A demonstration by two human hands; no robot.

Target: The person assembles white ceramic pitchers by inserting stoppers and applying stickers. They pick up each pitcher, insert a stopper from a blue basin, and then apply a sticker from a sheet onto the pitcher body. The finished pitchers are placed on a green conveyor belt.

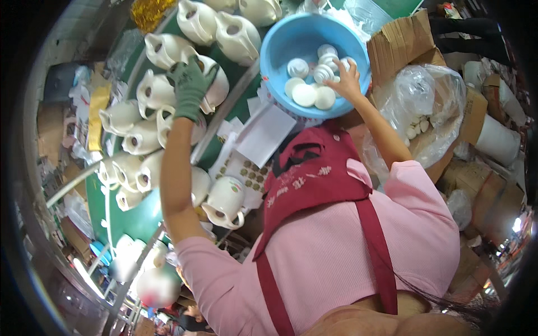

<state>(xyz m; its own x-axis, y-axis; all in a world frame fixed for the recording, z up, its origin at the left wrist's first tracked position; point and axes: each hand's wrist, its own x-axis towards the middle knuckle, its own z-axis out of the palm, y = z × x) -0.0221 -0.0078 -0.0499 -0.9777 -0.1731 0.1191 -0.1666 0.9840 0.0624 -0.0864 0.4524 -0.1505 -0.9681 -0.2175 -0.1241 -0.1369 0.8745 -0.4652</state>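
Observation:
My left hand [191,84], in a grey-green glove, grips the top of a white ceramic pitcher [219,89]; its fingers cover part of the rim. Around it on the green bench stand several more white pitchers [240,38] with spouts and handles. My right hand [348,83], bare, reaches into a light-blue plastic basin [273,56]. Its fingers are closed on a round white lid [349,63], partly hidden by them. Other white lids [304,95] lie in the basin, some flat side up, some showing stepped rims.
A pitcher with a small coloured print [227,196] stands near my apron, beside a sheet of small round decals [245,172] and white paper [266,134]. To the right, a cardboard box [400,42] holds clear plastic and small white pieces. A metal rail [227,103] crosses the bench.

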